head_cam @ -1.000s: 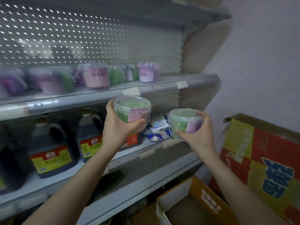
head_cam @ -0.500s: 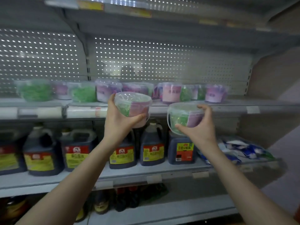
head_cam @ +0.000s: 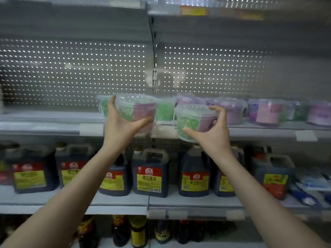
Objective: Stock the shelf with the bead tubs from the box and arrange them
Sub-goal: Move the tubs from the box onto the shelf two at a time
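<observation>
The left hand grips a bead tub at frame centre, thumb under it. The right hand clasps a second tub beside it, at the shelf edge.

Grey perforated back panel far behind, dotted with bright holes, split by an upright post. Dark labelled jugs lined along the lower shelf; smaller bottles underneath.

Clear left tub and right tub; green beads, pink labels; upright at shelf edge.
</observation>
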`<control>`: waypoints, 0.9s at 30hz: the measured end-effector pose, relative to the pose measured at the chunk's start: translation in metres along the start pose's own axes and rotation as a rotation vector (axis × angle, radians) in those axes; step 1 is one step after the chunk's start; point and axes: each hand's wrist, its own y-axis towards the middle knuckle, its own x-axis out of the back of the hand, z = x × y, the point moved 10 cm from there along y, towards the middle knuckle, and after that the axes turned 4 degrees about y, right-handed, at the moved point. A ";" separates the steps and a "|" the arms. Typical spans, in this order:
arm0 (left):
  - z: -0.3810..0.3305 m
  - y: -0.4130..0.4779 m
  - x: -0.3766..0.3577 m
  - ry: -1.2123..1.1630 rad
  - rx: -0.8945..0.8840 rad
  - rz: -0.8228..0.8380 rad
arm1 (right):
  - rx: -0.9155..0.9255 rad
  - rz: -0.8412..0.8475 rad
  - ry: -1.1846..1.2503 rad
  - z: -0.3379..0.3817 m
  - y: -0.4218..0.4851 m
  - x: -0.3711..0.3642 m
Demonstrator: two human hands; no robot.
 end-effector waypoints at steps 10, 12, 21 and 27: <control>0.075 0.085 0.074 0.061 -0.002 -0.046 | -0.002 0.063 0.056 0.038 0.035 -0.152; 0.084 0.095 0.073 0.074 -0.008 -0.037 | -0.009 0.065 0.058 0.038 0.041 -0.175; 0.125 0.128 0.068 0.311 0.096 0.002 | 0.000 0.099 -0.140 0.027 0.062 -0.228; 0.142 0.137 0.067 0.498 0.155 0.097 | 0.079 0.163 -0.481 0.029 0.066 -0.240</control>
